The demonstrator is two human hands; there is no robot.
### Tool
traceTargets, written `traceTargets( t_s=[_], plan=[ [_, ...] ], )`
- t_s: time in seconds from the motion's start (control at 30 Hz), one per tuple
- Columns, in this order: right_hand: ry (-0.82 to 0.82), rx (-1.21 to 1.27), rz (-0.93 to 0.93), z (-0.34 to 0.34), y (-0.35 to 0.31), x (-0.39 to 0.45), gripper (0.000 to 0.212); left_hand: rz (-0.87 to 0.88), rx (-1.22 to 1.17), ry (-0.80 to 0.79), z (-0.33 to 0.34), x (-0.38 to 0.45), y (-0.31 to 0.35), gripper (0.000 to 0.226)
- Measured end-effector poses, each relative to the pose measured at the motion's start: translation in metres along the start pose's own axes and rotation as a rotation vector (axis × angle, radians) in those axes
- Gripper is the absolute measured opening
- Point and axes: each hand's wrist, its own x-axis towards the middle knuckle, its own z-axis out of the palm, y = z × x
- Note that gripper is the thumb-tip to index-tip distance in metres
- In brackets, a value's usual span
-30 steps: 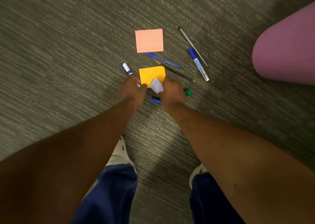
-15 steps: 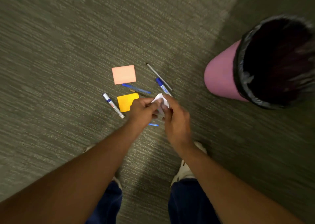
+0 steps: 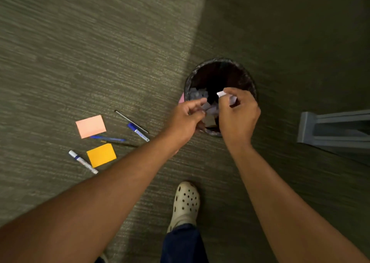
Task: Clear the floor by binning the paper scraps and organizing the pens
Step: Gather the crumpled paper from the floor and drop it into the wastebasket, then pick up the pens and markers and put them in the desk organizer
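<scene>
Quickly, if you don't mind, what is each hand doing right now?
Left hand: pinches a paper scrap over the bin.
Right hand: pinches a white scrap over the bin.

Both arms reach forward, close together. The left hand [image 3: 185, 116] has its fingers curled, the fingertips pinched together. The right hand [image 3: 238, 114] is curled too, and it pinches a white paper scrap [image 3: 224, 95].

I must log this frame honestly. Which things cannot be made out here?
- Head view: bottom of the black-lined round bin, dark and covered by both hands.
- Printed label on the blue-capped white marker, too small.
- Grey furniture piece, cut by the right edge.
</scene>
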Motion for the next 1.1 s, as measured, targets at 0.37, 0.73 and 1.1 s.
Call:
traceTargets(
  t_s=[0.37, 0.73, 1.1],
  plan=[
    [-0.21, -0.309, -0.336, 0.049, 0.04, -0.006, 0.022, -0.151, 0.366, 0.38, -0.155, -0.022, -0.107, 0.02],
    [-1.229, -0.353, -0.203, 0.19, 0.085, -0.213, 0.014, -0.318, 0.473, 0.421, -0.272, -0.048, -0.22, 0.017],
    [-1.112, -0.726, -0.492, 0.272, 0.141, -0.261, 0.019, -0.479, 0.287, 0.414, -0.286, -0.074, -0.296, 0.013]
  ],
)
